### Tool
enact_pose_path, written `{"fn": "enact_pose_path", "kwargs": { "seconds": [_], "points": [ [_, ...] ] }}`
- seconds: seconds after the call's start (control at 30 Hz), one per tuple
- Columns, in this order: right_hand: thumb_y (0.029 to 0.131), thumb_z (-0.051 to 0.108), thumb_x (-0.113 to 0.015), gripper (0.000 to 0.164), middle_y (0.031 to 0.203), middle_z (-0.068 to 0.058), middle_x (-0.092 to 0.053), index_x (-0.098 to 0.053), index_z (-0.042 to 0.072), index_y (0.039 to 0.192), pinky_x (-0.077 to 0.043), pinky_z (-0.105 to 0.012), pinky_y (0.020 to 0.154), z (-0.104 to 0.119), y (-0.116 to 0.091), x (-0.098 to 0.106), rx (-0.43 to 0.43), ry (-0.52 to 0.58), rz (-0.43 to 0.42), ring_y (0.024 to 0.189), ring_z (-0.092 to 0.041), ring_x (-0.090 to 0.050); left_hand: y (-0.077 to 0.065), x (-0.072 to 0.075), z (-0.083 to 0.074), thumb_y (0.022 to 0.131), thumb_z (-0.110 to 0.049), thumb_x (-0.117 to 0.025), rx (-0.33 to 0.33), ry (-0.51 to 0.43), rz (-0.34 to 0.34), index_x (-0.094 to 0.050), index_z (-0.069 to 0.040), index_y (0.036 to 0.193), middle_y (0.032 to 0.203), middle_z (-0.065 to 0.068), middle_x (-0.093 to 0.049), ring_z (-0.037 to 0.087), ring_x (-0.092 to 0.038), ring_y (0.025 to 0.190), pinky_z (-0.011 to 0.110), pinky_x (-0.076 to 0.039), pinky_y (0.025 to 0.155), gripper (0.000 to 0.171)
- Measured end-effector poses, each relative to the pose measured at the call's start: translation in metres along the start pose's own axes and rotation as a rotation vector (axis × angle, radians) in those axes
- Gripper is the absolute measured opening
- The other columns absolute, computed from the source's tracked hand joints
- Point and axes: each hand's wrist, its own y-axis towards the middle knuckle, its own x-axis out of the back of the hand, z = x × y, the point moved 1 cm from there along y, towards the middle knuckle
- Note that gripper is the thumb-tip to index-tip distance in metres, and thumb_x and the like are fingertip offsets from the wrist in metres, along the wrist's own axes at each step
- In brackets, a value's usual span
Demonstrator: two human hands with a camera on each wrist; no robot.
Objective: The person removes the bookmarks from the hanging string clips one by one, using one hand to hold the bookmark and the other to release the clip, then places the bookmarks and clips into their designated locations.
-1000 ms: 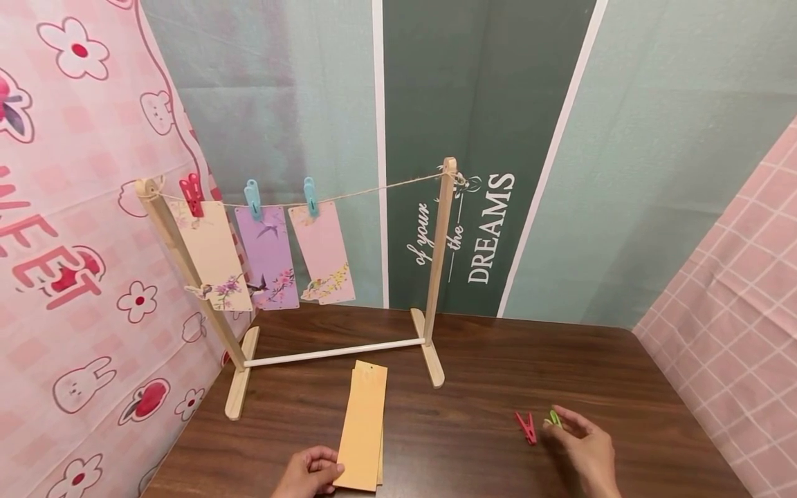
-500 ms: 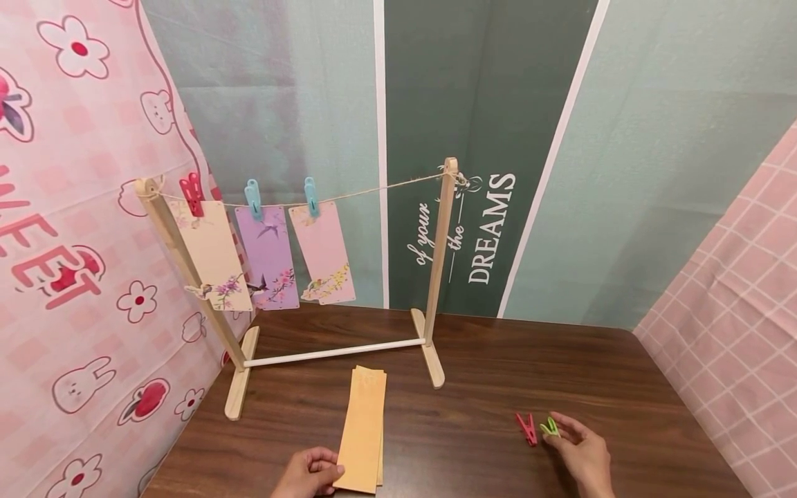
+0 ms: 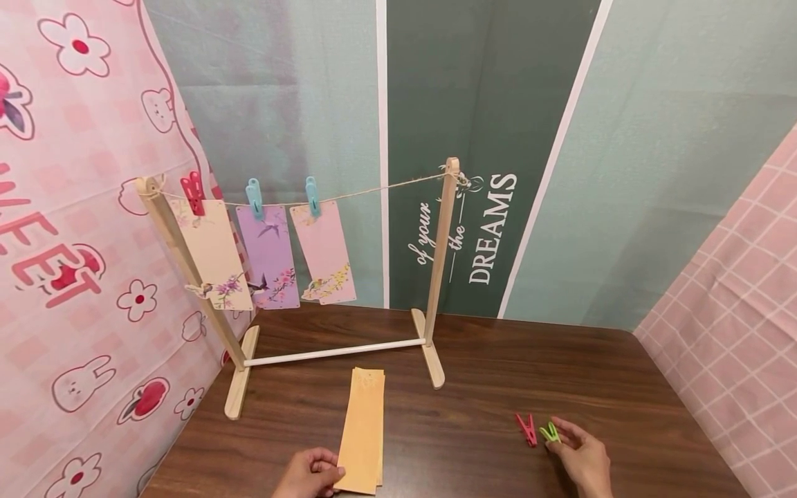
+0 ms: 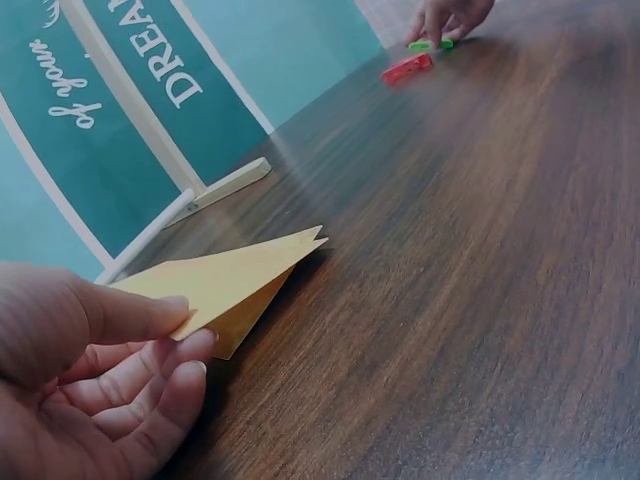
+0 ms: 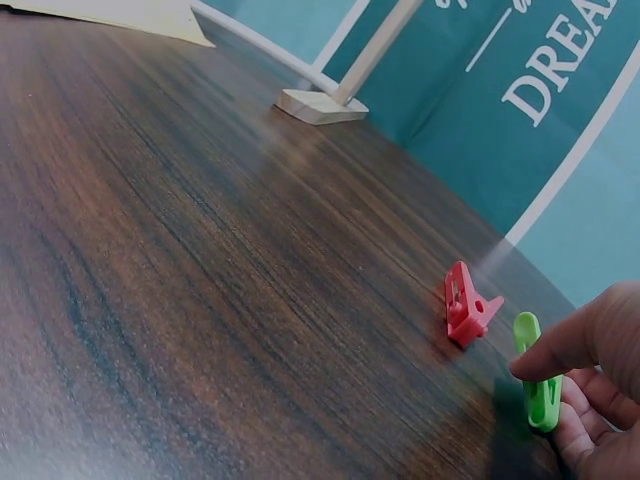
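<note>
My left hand (image 3: 309,473) pinches the near left corner of a yellow card (image 3: 362,429), thumb on top and fingers beneath. A second yellow card lies under it, slightly offset; in the left wrist view the near edge of the top card (image 4: 235,285) is raised off the table. At the right, my right hand (image 3: 584,459) holds a green clothespin (image 3: 551,433) between thumb and fingers, close to the tabletop. A red clothespin (image 3: 527,429) lies just left of it, also visible as a red clothespin (image 5: 466,306) in the right wrist view.
A wooden stand (image 3: 439,256) carries a string (image 3: 386,187). Cream (image 3: 214,252), purple (image 3: 268,256) and pink (image 3: 322,252) cards hang from it by one red (image 3: 194,194) and two blue clothespins (image 3: 254,198). Printed cloths stand behind the brown table (image 3: 492,373).
My right hand has shifted slightly, and the green clothespin now shows its spread legs beside the red one. The far end of the top yellow card has dropped a little under my left hand's hold.
</note>
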Motion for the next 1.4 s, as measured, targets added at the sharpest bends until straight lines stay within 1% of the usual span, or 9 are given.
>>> {"fn": "enact_pose_path", "kwargs": {
  "seconds": [0.17,0.33,0.5,0.6,0.73,0.87,1.1,1.23,1.4],
  "points": [
    [0.073,0.001,-0.076,0.046,0.099,-0.015,-0.071,-0.066,-0.003,0.117,-0.033,-0.05,0.09,-0.002,0.0,0.0,0.001,0.005,-0.007,0.073,0.003,-0.059,-0.001,0.0,-0.001,0.08,0.0,-0.073,-0.014,0.086,-0.039,-0.061,0.003,0.082,0.063,0.0,-0.059,0.01,-0.057,0.053,0.021,-0.049,0.049,0.012],
    [0.073,0.002,-0.077,0.045,0.099,-0.014,-0.071,-0.066,-0.003,0.116,-0.035,-0.046,0.089,-0.004,0.001,-0.001,0.007,-0.007,-0.003,0.073,0.002,-0.061,-0.002,-0.001,-0.004,0.079,-0.002,-0.075,-0.034,0.207,-0.083,-0.061,-0.001,0.079,0.062,-0.002,-0.058,0.011,-0.058,0.052,0.026,-0.051,0.049,0.014],
    [0.073,0.004,-0.078,0.045,0.098,-0.014,-0.072,-0.066,-0.003,0.116,-0.033,-0.05,0.092,-0.006,0.001,0.002,0.016,-0.011,0.011,0.072,0.005,-0.06,-0.002,-0.003,-0.008,0.078,-0.003,-0.076,-0.064,0.332,-0.114,-0.062,-0.003,0.078,0.06,-0.004,-0.057,0.011,-0.058,0.051,0.028,-0.049,0.049,0.015],
    [0.073,0.005,-0.078,0.045,0.096,-0.014,-0.072,-0.066,-0.003,0.115,-0.032,-0.052,0.092,-0.006,0.001,0.003,0.022,-0.014,0.017,0.072,0.005,-0.059,-0.001,-0.004,-0.009,0.077,-0.004,-0.077,-0.057,0.374,-0.129,-0.062,-0.004,0.078,0.06,-0.004,-0.057,0.011,-0.057,0.051,0.028,-0.048,0.049,0.015],
    [0.073,0.007,-0.079,0.045,0.095,-0.013,-0.072,-0.067,-0.003,0.115,-0.032,-0.054,0.092,-0.006,0.002,0.004,0.032,-0.02,0.025,0.072,0.004,-0.059,-0.002,-0.004,-0.01,0.076,-0.003,-0.077,-0.045,0.382,-0.146,-0.062,-0.005,0.077,0.06,-0.004,-0.057,0.011,-0.057,0.052,0.028,-0.048,0.048,0.015],
    [0.073,0.008,-0.079,0.045,0.095,-0.012,-0.072,-0.067,-0.002,0.115,-0.031,-0.054,0.093,-0.005,0.001,0.005,0.037,-0.027,0.032,0.072,0.004,-0.059,-0.002,-0.004,-0.01,0.075,-0.003,-0.078,-0.054,0.375,-0.15,-0.062,-0.004,0.077,0.06,-0.004,-0.057,0.011,-0.058,0.051,0.028,-0.048,0.048,0.016],
    [0.074,0.013,-0.081,0.046,0.095,-0.011,-0.072,-0.067,-0.002,0.115,-0.031,-0.055,0.094,-0.006,0.002,0.004,0.022,-0.024,0.037,0.071,0.005,-0.059,-0.004,-0.003,-0.011,0.074,-0.004,-0.079,-0.042,0.337,-0.156,-0.062,-0.004,0.078,0.059,-0.004,-0.055,0.011,-0.057,0.05,0.028,-0.048,0.049,0.018],
    [0.074,0.016,-0.082,0.046,0.096,-0.011,-0.072,-0.067,-0.001,0.115,-0.033,-0.054,0.093,-0.006,0.002,0.004,0.018,-0.027,0.033,0.071,0.005,-0.06,-0.005,-0.002,-0.011,0.074,-0.005,-0.079,-0.046,0.343,-0.156,-0.062,-0.004,0.078,0.059,-0.004,-0.055,0.011,-0.057,0.05,0.028,-0.048,0.049,0.017],
    [0.076,0.022,-0.082,0.049,0.098,-0.012,-0.072,-0.066,0.0,0.116,-0.034,-0.054,0.092,-0.006,0.002,0.006,0.013,-0.041,0.043,0.072,0.005,-0.059,-0.005,-0.001,-0.012,0.075,-0.007,-0.08,-0.014,0.325,-0.147,-0.063,-0.004,0.078,0.059,-0.004,-0.056,0.012,-0.058,0.051,0.029,-0.049,0.05,0.017]
  ]
}}
